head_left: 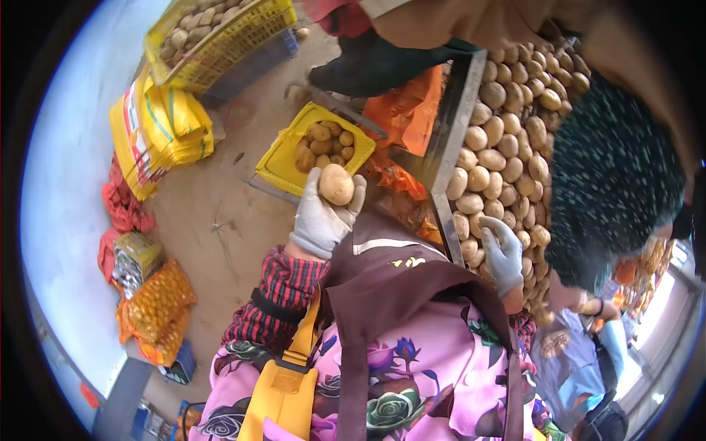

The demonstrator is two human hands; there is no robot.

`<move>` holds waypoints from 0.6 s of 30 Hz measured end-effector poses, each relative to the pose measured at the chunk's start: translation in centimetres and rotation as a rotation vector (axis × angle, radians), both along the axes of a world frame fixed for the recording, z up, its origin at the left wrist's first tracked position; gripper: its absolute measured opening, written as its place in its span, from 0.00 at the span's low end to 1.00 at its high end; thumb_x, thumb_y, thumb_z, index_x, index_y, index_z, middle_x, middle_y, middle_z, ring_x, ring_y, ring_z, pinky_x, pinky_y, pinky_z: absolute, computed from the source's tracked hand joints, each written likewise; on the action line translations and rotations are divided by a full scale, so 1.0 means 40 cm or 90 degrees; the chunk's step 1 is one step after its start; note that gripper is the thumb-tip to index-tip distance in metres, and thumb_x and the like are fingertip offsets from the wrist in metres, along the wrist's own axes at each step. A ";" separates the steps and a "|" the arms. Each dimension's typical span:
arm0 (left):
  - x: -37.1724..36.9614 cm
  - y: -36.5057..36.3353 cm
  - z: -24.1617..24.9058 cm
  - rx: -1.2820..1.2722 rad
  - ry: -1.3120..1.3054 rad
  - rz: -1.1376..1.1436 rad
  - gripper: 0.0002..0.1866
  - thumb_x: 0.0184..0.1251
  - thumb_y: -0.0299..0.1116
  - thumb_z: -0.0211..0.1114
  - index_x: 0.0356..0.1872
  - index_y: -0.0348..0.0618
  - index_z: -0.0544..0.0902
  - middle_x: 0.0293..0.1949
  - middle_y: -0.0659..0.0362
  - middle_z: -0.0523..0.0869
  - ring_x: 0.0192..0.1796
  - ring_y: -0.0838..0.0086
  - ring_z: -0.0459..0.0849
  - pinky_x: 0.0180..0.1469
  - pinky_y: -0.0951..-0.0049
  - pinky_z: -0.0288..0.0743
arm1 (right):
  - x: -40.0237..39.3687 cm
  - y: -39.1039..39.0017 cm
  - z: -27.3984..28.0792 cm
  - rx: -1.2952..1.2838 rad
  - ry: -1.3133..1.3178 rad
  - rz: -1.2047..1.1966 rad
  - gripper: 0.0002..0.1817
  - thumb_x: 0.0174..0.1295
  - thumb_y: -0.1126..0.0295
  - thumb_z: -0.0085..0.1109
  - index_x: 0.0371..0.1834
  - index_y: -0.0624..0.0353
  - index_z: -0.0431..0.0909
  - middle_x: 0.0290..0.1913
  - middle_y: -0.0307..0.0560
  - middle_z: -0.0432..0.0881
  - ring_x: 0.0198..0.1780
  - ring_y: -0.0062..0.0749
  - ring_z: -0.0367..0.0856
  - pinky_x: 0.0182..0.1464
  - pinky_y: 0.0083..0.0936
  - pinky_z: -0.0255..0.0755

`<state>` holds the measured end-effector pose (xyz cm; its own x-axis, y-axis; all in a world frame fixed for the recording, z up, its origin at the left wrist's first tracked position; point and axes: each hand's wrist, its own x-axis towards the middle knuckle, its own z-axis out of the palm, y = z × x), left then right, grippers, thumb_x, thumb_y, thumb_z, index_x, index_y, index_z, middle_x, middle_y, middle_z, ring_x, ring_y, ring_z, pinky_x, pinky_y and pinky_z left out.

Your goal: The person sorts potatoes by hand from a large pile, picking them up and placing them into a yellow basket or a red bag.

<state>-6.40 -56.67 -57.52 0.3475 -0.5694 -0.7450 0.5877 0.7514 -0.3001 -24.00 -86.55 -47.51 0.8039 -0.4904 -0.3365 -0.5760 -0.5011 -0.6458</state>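
floor (pixel 213 213): bare brown dirt | wall (pixel 66 147): pale blue | light: daylight

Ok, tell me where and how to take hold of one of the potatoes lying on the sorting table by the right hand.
Probably take a potato across its narrow middle, coming straight down from above. They lie packed side by side on the table, so only the rounded tops are free. The right hand already rests on the pile there; the left hand holds a single potato cupped from below.

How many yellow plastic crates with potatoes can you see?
2. One yellow crate sits on the floor just beyond the left hand, which holds a potato. The other crate stands at the top left, stacked on a blue one. More may be hidden out of view.
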 end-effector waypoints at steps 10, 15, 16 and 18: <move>0.021 0.016 -0.286 0.246 -0.213 -0.080 0.25 0.79 0.46 0.58 0.65 0.37 0.72 0.68 0.49 0.74 0.70 0.61 0.72 0.70 0.59 0.77 | -0.088 -0.037 0.056 -0.056 -0.029 -0.027 0.13 0.66 0.67 0.62 0.49 0.62 0.84 0.45 0.56 0.87 0.49 0.50 0.85 0.52 0.38 0.77; 0.010 -0.043 -0.181 0.298 -0.172 -0.207 0.28 0.79 0.49 0.57 0.68 0.38 0.71 0.67 0.51 0.73 0.69 0.65 0.72 0.72 0.62 0.70 | -0.170 -0.115 0.046 0.091 -0.040 -0.201 0.13 0.66 0.69 0.62 0.50 0.62 0.84 0.44 0.55 0.87 0.48 0.46 0.86 0.52 0.38 0.78; 0.011 -0.056 -0.159 0.226 -0.250 -0.278 0.27 0.79 0.48 0.57 0.68 0.38 0.71 0.65 0.51 0.74 0.67 0.65 0.73 0.69 0.63 0.72 | -0.173 -0.139 0.053 0.028 -0.085 -0.212 0.12 0.65 0.70 0.62 0.49 0.62 0.84 0.44 0.55 0.87 0.49 0.46 0.86 0.53 0.38 0.78; 0.013 -0.110 -0.086 0.154 -0.334 -0.351 0.27 0.80 0.48 0.57 0.68 0.38 0.72 0.63 0.52 0.76 0.64 0.66 0.75 0.66 0.65 0.74 | -0.166 -0.210 0.050 -0.034 -0.136 -0.227 0.12 0.65 0.71 0.62 0.49 0.61 0.84 0.44 0.55 0.87 0.49 0.46 0.86 0.53 0.38 0.78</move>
<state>-5.87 -61.07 -60.96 0.4023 -0.6053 -0.6868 0.9130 0.3204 0.2524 -30.62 -94.93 -45.53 0.6302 -0.7624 -0.1470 -0.5750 -0.3309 -0.7483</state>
